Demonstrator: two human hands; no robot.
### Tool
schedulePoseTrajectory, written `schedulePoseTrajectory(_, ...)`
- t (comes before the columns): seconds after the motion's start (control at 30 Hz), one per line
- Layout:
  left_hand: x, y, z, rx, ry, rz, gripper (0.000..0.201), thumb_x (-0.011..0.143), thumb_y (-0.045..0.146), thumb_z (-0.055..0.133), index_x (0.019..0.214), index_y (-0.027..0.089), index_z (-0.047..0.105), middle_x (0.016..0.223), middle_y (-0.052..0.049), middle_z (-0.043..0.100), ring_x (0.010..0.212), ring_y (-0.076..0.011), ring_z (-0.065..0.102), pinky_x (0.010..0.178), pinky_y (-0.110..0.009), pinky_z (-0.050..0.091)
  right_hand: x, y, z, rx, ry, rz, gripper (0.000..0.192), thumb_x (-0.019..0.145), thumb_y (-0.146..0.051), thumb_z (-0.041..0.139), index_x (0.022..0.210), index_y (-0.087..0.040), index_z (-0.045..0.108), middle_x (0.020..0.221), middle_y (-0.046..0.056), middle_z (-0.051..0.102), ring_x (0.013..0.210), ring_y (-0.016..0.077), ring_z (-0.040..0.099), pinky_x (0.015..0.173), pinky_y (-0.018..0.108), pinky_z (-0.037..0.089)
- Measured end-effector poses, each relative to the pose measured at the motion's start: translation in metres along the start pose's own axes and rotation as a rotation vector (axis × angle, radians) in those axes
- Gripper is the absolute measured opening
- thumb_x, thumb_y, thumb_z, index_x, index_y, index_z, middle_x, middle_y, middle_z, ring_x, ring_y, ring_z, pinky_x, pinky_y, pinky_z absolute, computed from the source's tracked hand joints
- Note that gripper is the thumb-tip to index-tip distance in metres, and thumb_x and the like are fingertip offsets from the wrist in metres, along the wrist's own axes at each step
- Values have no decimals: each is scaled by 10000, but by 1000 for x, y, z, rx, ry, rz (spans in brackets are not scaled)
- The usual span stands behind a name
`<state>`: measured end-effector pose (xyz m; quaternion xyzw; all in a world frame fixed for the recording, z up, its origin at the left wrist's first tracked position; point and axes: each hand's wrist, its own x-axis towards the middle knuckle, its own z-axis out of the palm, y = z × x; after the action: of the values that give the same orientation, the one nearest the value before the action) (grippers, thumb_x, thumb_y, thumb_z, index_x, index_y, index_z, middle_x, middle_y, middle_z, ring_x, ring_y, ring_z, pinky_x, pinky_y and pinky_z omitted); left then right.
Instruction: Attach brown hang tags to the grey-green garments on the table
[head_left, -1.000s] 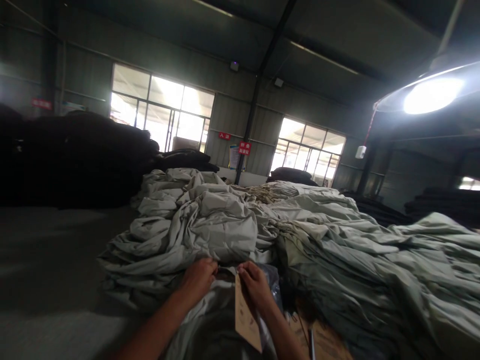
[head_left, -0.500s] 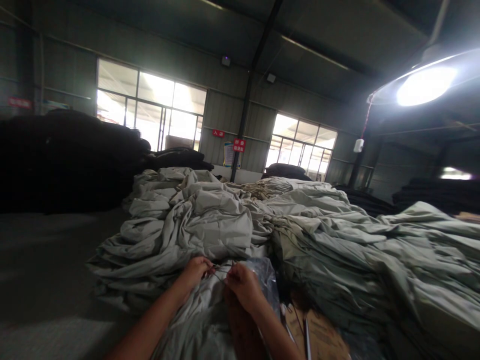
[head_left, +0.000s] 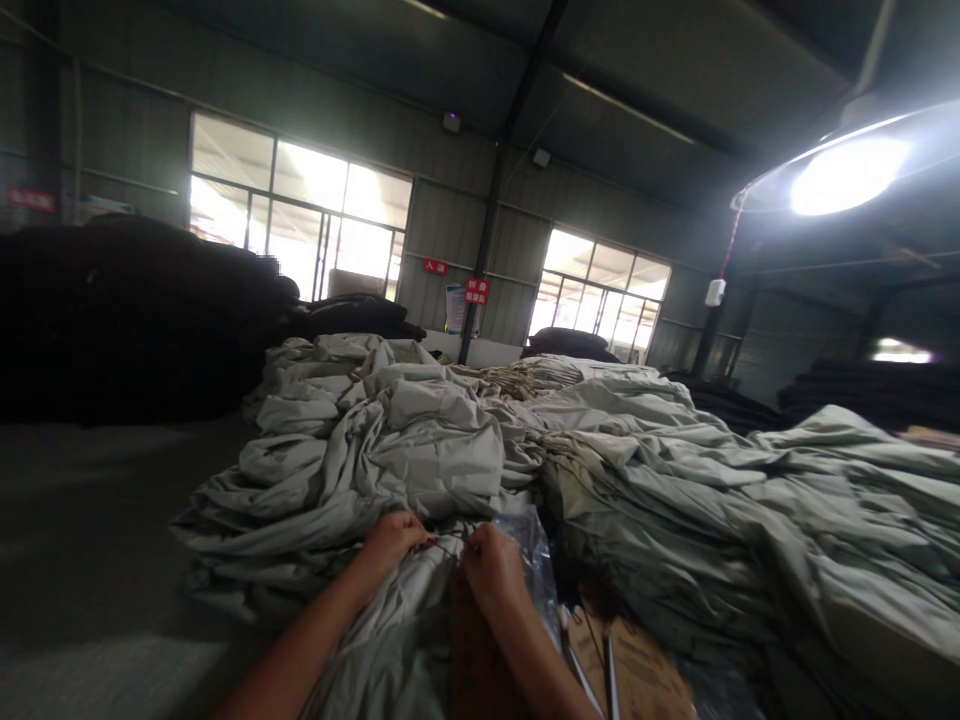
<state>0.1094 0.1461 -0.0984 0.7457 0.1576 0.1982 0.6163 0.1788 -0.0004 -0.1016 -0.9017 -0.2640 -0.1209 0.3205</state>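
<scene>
My left hand (head_left: 400, 537) is closed in a pinch on one part of a thin dark cord (head_left: 450, 537). My right hand (head_left: 491, 562), also pinched shut, grips the cord a short way to the right. Between the two hands the cord shows as dark loops over a pale grey-green cloth (head_left: 405, 630). Just beyond my right hand lies a clear plastic sheet or bag (head_left: 536, 545). Brown cardboard (head_left: 476, 650) shows below my right wrist. The fingertips are too small and dark to show exactly how the cord runs.
Heaps of folded grey-green fabric (head_left: 435, 430) rise in front and spread right (head_left: 712, 480). Slim metal tools (head_left: 611, 665) lie on a brown cardboard piece (head_left: 645, 670). Dark piles (head_left: 127, 320) stand at left, beside bare floor (head_left: 97, 560). A bright lamp (head_left: 847, 175) hangs upper right.
My right hand has moved slightly right, and the gap between my hands is a little wider. Both hands stay pinched on the cord.
</scene>
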Motion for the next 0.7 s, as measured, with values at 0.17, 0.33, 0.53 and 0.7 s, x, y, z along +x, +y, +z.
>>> schedulePoseTrajectory(0.17,0,0,0,-32,-26,15,111,512,279,586,518,170,612,520,6,629,579,-175,566,612,-273,394,0,0,10,198,42,-39,109,660,-108,563,640,-185,638,653,55,678,658,209,613,586,265,376)
schedulePoseTrajectory(0.33,2,-1,3,-163,30,26,179,462,224,692,621,152,652,605,-18,666,650,-190,614,673,-296,447,-5,-4,10,366,30,-58,97,688,-186,559,608,-207,609,618,16,654,612,177,581,567,253,374)
schedulePoseTrajectory(0.53,0,6,4,-314,215,120,329,469,213,706,781,146,628,611,31,611,634,-146,597,679,-272,462,-9,-4,10,360,69,-107,200,774,-266,475,612,-216,580,629,27,621,609,177,549,564,267,357)
schedulePoseTrajectory(0.7,-6,17,8,-290,204,107,219,532,280,702,681,146,614,655,-13,659,699,-172,617,744,-302,468,-12,-6,9,426,30,-123,150,770,-238,486,651,-213,573,664,25,608,652,182,555,593,266,384)
